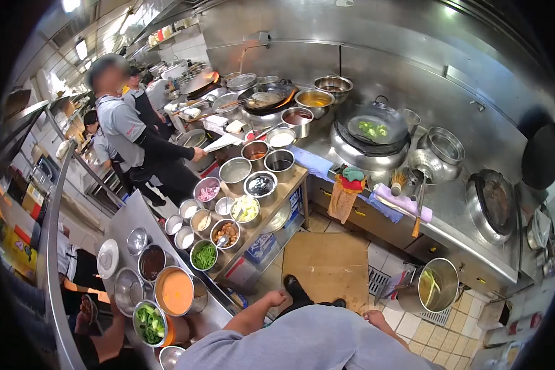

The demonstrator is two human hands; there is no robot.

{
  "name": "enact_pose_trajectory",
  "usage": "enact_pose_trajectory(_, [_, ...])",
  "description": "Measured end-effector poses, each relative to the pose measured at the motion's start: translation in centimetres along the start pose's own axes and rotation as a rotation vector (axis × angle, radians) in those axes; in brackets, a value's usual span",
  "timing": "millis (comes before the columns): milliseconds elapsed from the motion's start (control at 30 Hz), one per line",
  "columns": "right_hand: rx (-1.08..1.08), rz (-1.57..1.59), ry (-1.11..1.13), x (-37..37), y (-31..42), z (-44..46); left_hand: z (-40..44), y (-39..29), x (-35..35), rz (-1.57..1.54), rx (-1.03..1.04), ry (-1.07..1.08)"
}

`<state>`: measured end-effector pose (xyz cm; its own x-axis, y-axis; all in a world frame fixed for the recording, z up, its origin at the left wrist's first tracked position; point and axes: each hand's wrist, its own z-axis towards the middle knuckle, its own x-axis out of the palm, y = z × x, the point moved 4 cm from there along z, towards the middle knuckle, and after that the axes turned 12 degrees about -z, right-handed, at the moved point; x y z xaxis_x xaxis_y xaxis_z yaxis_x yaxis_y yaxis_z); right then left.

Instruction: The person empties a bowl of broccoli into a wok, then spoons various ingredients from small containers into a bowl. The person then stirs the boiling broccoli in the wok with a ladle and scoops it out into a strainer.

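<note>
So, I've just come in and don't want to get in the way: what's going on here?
The person wearing the camera stands facing the stove; their left hand and right hand are low by their sides, seemingly holding nothing. Greens sit in the wok ahead. Pots and bowls of food and sauce stand to the left. Beyond them, a co-worker holds an arm out; whether that hand grips something isn't clear.
</note>
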<state>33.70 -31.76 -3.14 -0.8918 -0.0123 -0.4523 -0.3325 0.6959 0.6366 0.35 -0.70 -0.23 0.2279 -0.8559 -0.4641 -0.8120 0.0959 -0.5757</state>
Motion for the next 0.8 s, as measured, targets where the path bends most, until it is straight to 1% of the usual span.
enact_pose_trajectory(67, [0.285,0.272,0.042,0.0,-0.2,-0.3,0.3,0.2,0.2,0.007,0.011,0.014])
enact_pose_trajectory(100, [0.368,0.327,0.010,0.1,0.2,-0.7,0.3,0.3,0.2,0.005,0.018,0.018])
enact_pose_trajectory(167, [0.400,0.286,-0.013,-0.4,1.2,-1.5,0.2,0.3,0.2,0.056,0.003,0.041])
enact_pose_trajectory(233, [0.414,0.303,-0.036,-0.3,1.0,-1.4,0.7,0.8,0.3,0.106,-0.004,0.055])
enact_pose_trajectory(300, [0.417,0.293,-0.017,-0.2,0.2,-1.0,1.2,1.7,0.3,0.123,0.006,-0.008])
enact_pose_trajectory(467, [0.439,0.259,-0.047,-0.1,0.0,-1.8,-0.2,1.5,-0.4,0.157,0.016,-0.048])
enact_pose_trajectory(533, [0.441,0.271,-0.053,-0.4,0.1,-2.1,0.5,2.2,0.0,-0.083,-0.116,0.055])
enact_pose_trajectory(667, [0.415,0.262,-0.094,-1.3,0.8,-2.8,0.5,1.6,-0.3,-0.090,-0.066,0.028])
enact_pose_trajectory(733, [0.432,0.103,-0.099,-1.8,0.8,-2.6,1.9,2.3,0.0,-0.076,-0.047,0.014])
enact_pose_trajectory(767, [0.325,-0.152,-0.009,-1.1,-1.3,-0.9,2.8,2.5,0.0,-0.005,-0.014,0.029])
enact_pose_trajectory(800, [0.177,-0.173,-0.012,-0.4,-3.0,0.4,3.2,2.5,0.1,0.065,0.012,0.052])
